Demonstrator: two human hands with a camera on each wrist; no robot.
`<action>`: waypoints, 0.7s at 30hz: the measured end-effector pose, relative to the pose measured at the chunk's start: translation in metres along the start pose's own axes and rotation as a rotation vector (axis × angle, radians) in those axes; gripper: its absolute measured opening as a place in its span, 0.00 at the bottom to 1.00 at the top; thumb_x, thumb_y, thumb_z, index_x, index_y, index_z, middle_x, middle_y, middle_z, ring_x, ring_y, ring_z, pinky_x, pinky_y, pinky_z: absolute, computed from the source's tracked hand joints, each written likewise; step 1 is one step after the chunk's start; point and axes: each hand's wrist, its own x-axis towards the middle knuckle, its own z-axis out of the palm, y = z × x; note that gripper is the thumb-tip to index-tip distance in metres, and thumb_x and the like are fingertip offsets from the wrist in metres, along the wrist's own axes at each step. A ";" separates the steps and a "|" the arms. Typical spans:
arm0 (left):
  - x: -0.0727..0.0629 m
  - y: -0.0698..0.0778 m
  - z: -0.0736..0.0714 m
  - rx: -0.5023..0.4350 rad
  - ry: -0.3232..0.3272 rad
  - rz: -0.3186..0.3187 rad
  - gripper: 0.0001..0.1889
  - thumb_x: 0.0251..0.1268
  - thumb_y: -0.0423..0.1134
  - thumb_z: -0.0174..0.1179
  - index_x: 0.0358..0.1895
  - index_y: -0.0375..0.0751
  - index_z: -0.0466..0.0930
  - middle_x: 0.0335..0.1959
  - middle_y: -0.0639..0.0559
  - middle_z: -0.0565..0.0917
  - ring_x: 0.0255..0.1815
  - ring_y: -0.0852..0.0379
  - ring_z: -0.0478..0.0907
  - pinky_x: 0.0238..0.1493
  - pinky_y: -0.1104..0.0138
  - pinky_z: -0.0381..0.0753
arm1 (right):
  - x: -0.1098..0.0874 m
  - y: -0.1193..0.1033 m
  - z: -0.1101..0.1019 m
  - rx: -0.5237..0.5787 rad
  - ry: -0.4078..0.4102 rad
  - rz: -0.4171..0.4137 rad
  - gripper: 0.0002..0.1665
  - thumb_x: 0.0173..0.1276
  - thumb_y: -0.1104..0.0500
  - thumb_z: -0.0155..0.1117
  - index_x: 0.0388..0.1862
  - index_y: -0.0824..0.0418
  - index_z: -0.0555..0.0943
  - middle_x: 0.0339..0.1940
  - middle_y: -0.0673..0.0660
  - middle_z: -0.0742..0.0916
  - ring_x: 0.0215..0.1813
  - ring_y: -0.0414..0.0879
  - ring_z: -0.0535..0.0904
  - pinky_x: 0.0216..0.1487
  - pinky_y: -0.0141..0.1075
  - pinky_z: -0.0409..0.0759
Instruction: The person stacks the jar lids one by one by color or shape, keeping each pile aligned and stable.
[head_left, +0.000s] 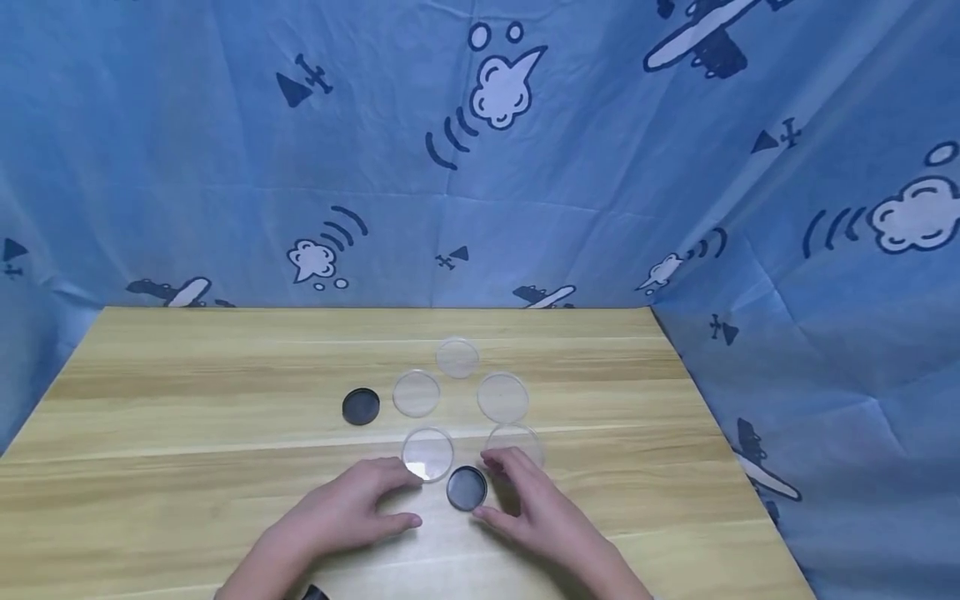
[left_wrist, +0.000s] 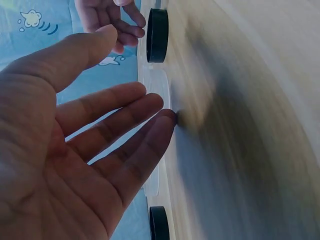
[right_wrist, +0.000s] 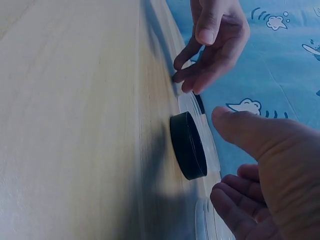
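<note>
A shallow black round lid (head_left: 467,488) lies hollow side up on the table between my two hands. My right hand (head_left: 542,510) is beside it, thumb and fingers spread about its right side. In the right wrist view a gap shows between those fingertips and the black lid (right_wrist: 189,145). To the left, my left hand (head_left: 347,510) holds nothing, its fingers loosely bent and its fingertips low over the wood. Its index fingertip overlaps the lower edge of a clear round lid (head_left: 427,450) in the head view. Another clear lid (head_left: 519,440) is partly covered by my right fingers.
Further back lie more clear lids (head_left: 416,393), one of them (head_left: 502,397) to the right and one (head_left: 457,357) farthest away. A second black lid (head_left: 361,407) sits left of them. Blue patterned cloth (head_left: 390,150) hangs behind the wooden table (head_left: 187,433).
</note>
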 end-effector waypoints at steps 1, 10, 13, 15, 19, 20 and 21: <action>0.000 0.001 0.001 0.006 0.002 -0.006 0.20 0.67 0.50 0.70 0.56 0.43 0.86 0.51 0.54 0.88 0.53 0.58 0.84 0.58 0.60 0.84 | 0.000 0.000 0.000 -0.007 -0.002 -0.002 0.40 0.64 0.45 0.78 0.70 0.55 0.74 0.63 0.49 0.84 0.66 0.42 0.81 0.70 0.44 0.80; 0.005 0.004 0.005 0.041 0.011 -0.053 0.21 0.65 0.46 0.72 0.59 0.43 0.84 0.55 0.54 0.86 0.56 0.58 0.84 0.60 0.59 0.84 | 0.003 -0.006 0.005 -0.064 -0.018 -0.021 0.39 0.66 0.44 0.76 0.71 0.57 0.74 0.63 0.50 0.83 0.66 0.43 0.81 0.69 0.44 0.81; 0.007 0.006 0.007 0.046 0.024 -0.047 0.21 0.65 0.44 0.72 0.60 0.43 0.84 0.57 0.53 0.85 0.58 0.56 0.84 0.62 0.58 0.84 | 0.004 -0.007 0.007 -0.081 -0.029 -0.024 0.40 0.67 0.44 0.76 0.72 0.58 0.74 0.64 0.51 0.83 0.67 0.44 0.81 0.69 0.44 0.81; 0.009 0.008 0.009 0.046 0.032 -0.044 0.21 0.65 0.42 0.72 0.60 0.43 0.84 0.57 0.52 0.85 0.58 0.55 0.84 0.62 0.57 0.84 | 0.005 -0.008 0.008 -0.091 -0.037 -0.027 0.40 0.67 0.44 0.76 0.72 0.58 0.74 0.64 0.52 0.83 0.67 0.44 0.81 0.69 0.44 0.81; 0.011 0.010 0.013 0.058 0.040 -0.040 0.22 0.65 0.41 0.72 0.60 0.41 0.84 0.57 0.51 0.85 0.58 0.54 0.84 0.62 0.56 0.84 | 0.005 -0.009 0.011 -0.114 -0.040 -0.045 0.40 0.67 0.45 0.76 0.71 0.59 0.74 0.64 0.52 0.83 0.66 0.45 0.81 0.69 0.44 0.81; 0.011 0.011 0.015 0.066 0.039 -0.041 0.22 0.64 0.41 0.72 0.60 0.41 0.83 0.56 0.51 0.85 0.57 0.55 0.84 0.61 0.57 0.84 | 0.005 -0.010 0.012 -0.120 -0.038 -0.052 0.39 0.67 0.45 0.76 0.71 0.59 0.74 0.64 0.53 0.83 0.66 0.44 0.81 0.68 0.44 0.81; 0.012 0.011 0.016 0.073 0.038 -0.041 0.22 0.65 0.41 0.72 0.60 0.41 0.83 0.55 0.52 0.85 0.57 0.55 0.83 0.61 0.57 0.84 | 0.005 -0.010 0.013 -0.126 -0.036 -0.060 0.39 0.67 0.46 0.76 0.71 0.60 0.74 0.63 0.53 0.83 0.65 0.44 0.81 0.68 0.44 0.82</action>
